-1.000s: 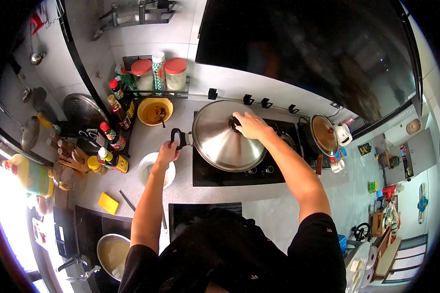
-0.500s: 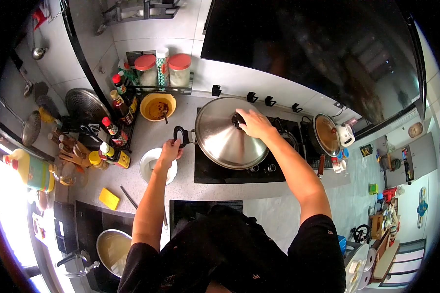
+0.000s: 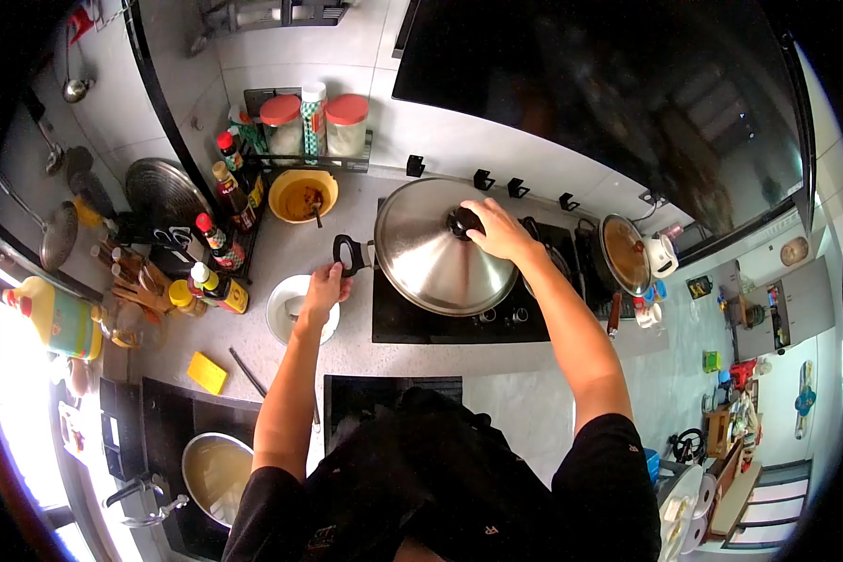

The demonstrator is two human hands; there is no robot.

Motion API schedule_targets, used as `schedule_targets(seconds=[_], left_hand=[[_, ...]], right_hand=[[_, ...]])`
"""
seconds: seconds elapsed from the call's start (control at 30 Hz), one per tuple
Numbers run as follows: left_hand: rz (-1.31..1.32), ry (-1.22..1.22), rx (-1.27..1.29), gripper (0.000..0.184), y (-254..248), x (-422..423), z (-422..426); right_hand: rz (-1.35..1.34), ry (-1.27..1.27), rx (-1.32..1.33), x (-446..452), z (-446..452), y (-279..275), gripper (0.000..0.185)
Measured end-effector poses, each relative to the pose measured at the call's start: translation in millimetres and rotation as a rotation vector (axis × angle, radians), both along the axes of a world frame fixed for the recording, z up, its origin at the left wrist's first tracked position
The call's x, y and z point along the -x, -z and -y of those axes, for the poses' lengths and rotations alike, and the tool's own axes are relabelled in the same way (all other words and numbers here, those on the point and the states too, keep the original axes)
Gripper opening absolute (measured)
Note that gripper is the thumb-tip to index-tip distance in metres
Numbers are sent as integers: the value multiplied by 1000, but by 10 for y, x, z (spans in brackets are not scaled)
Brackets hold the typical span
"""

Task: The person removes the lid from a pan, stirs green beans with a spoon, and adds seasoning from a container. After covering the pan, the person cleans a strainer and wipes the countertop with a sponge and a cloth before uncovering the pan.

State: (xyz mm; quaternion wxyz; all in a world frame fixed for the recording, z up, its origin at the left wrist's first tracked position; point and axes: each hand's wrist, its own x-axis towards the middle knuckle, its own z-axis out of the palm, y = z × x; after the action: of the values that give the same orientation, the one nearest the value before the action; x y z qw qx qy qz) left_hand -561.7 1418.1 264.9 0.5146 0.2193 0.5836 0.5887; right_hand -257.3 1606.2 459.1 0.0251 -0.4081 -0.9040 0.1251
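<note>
A large domed steel lid [image 3: 421, 272] covers a pan on the black cooktop [image 3: 393, 323]. My right hand [image 3: 498, 229] has its fingers around the black knob [image 3: 461, 222] on top of the lid. At the pan's left side, my left hand [image 3: 324, 286] grips the black loop handle [image 3: 348, 255]. Beneath my left wrist stands a white bowl [image 3: 279, 313] with a spoon in it. Behind it is a yellow bowl [image 3: 276, 195] with dark sauce and a spoon. What is under the lid is hidden.
Sauce bottles [image 3: 217, 245] and red-lidded jars [image 3: 347, 136] stand at the back left. A yellow sponge [image 3: 206, 373] lies near the sink, which holds a metal pot [image 3: 217, 473]. Right of the cooktop is a pan with a glass lid [image 3: 625, 253]. A black range hood [image 3: 590, 84] hangs above.
My right hand has shifted slightly right with its fingers still at the knob. My left hand remains on the handle. The view has moved slightly.
</note>
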Motion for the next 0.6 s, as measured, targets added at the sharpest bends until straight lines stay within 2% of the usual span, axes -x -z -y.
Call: schedule_targets(seconds=[0.07,0.13,0.27,0.3,0.4,0.5,0.6], left_hand=[[-57,-102,72,34,-234,-70,150],[-177,-112,40,30,-304,-81,329],[-337,1,-22,27,-321,-194,815],[-377,-52,-84,31,-232,-283,905],[-418,-42,30,30,-542,-530,1293],[-331,-111,37,20,-534,-748,1604],[-343,-209,-113,17,-582,-1054,1909]], right_hand=[[-24,-4,-17,-21,22,21,57],[-25,6,-18,8,61,-18,56],[-36,12,-70,-26,47,4,48],[-33,14,-74,-26,50,-3,48],[-36,7,-88,-6,64,-102,47],[-62,-6,-100,-7,47,-158,42],[-171,-18,-107,-116,78,-195,32]])
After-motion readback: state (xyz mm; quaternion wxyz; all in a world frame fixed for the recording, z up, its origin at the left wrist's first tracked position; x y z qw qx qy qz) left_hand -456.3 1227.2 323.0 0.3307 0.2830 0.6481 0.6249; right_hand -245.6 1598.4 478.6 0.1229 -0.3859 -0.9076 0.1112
